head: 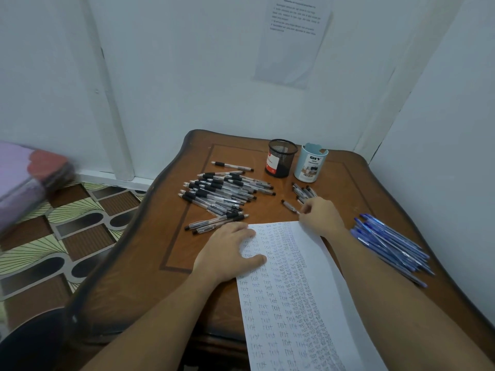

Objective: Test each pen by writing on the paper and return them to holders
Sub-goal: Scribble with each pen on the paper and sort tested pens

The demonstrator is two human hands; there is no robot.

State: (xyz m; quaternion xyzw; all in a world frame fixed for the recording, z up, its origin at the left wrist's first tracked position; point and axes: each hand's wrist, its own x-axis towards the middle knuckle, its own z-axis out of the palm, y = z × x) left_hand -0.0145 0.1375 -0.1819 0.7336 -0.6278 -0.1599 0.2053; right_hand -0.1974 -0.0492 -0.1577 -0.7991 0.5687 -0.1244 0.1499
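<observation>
Pen pinched at mid-table

Patterned floor fills the lower left. On the wooden table, black pens lie heaped left of centre, too overlapped to count. The left hand presses spread fingers on one paper. The right hand pinches one pen, long axis running upper left to lower right, dark end upper left. Two holders, mesh holder and blue holder, stand above. Blue pens lie right.

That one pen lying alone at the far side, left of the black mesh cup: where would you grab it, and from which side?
Pinch the lone pen at its black rubber grip near the left end, coming straight down from above. It lies flat on the table, apart from the pile, so both long sides look free.
</observation>
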